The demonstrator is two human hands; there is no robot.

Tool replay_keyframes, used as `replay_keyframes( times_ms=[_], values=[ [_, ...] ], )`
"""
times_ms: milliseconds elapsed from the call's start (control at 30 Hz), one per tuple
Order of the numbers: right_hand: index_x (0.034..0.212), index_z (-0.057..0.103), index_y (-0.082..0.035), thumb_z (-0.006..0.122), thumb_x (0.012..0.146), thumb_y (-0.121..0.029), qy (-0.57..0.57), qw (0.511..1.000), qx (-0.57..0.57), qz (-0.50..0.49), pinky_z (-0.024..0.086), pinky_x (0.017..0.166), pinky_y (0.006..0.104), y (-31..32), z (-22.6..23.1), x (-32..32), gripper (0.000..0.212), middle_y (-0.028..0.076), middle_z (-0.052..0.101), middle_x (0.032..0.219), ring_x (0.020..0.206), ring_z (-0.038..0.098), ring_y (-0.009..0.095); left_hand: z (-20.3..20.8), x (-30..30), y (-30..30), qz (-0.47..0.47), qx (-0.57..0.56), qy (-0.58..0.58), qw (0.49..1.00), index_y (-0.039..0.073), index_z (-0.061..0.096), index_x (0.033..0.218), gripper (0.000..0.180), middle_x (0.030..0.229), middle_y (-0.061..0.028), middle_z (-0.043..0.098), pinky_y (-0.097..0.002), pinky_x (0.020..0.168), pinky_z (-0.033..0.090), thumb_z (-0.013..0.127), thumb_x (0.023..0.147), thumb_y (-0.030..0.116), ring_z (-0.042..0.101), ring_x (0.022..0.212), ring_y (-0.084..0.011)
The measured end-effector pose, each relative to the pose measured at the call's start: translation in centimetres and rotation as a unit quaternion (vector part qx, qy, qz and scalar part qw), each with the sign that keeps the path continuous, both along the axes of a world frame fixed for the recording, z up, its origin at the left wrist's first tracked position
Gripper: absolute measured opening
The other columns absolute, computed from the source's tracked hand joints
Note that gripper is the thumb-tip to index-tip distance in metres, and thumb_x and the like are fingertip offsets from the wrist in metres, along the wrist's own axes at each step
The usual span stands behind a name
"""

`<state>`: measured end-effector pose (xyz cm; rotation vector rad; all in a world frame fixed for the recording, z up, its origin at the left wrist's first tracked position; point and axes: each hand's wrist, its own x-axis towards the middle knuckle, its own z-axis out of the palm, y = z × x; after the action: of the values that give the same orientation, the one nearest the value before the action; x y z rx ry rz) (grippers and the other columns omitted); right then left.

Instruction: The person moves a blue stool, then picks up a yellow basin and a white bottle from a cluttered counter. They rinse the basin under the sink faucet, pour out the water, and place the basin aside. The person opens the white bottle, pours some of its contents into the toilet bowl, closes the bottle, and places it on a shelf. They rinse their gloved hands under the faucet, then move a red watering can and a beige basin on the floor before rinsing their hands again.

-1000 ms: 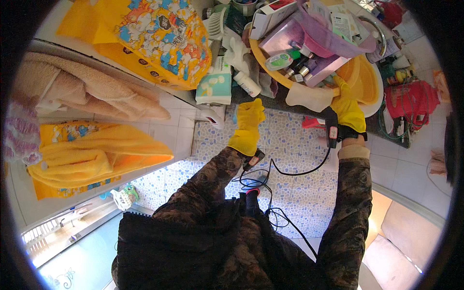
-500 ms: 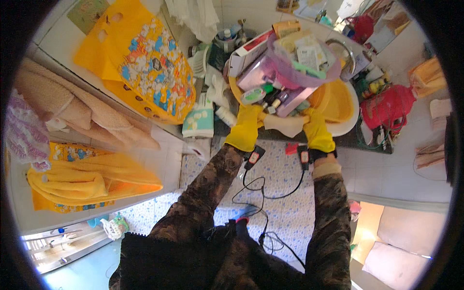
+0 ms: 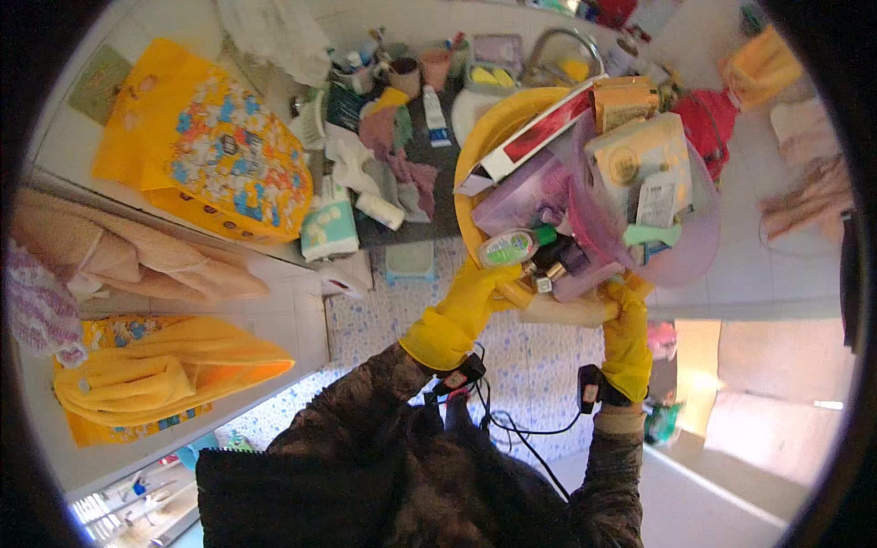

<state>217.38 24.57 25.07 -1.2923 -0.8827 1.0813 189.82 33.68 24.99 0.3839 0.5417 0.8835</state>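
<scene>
A yellow basin (image 3: 498, 117) full of toiletries hangs in front of me, tilted, between both hands. My left hand (image 3: 461, 310), in a yellow rubber glove, grips its near left rim. My right hand (image 3: 627, 333), gloved alike, is closed at its near right side; the fingertips are partly hidden. Inside lie a long red-and-white box (image 3: 539, 142), a purple box (image 3: 512, 201), a clear bottle with a green cap (image 3: 508, 248) and small dark bottles. A translucent purple bowl (image 3: 702, 237) rests on top, holding packets (image 3: 639, 155) and a pale green piece (image 3: 650, 236).
Behind stands a dark counter (image 3: 445, 178) with a tube (image 3: 435, 117), crumpled cloths (image 3: 402, 173), cups (image 3: 402, 78) and a tissue pack (image 3: 330, 226). A curved faucet (image 3: 566, 35) is beyond. Yellow bag (image 3: 237, 151) and towels (image 3: 174, 374) hang left. Cables (image 3: 530, 434) trail from my wrists.
Both hands have brought the loaded basin off the sink area, rightward and closer to me. The counter's left part and the faucet now show more. My view has turned to the right.
</scene>
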Motion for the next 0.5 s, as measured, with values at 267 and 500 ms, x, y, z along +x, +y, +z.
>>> replay_keyframes(
  times_ms=[267, 500],
  values=[
    [0.143, 0.031, -0.006, 0.046, 0.1, -0.018, 0.462, 0.848, -0.052, -0.253, 0.038, 0.104, 0.0379, -17.6, -7.0, 3.0, 0.048, 0.01, 0.041, 0.141, 0.124, 0.045, 0.024, -6.3, 4.2, -10.4, -0.201, -0.115, 0.012, 0.973, 0.008, 0.053, 0.126, 0.045, 0.112, -0.0081, 0.064, -0.0372, 0.084, 0.054, 0.068, 0.084, 0.005, 0.063, 0.098, -0.0219],
    [0.143, 0.031, -0.004, 0.057, 0.094, -0.017, 0.175, 0.95, -0.166, -0.199, 0.039, 0.104, 0.0361, -20.6, -14.5, -3.8, 0.057, 0.011, 0.041, 0.141, 0.122, 0.046, 0.024, -19.7, 3.3, -15.8, -0.21, -0.185, 0.079, 0.957, 0.006, 0.054, 0.122, 0.043, 0.109, -0.0095, 0.064, -0.0373, 0.084, 0.053, 0.07, 0.082, 0.006, 0.063, 0.097, -0.0239]
  ],
)
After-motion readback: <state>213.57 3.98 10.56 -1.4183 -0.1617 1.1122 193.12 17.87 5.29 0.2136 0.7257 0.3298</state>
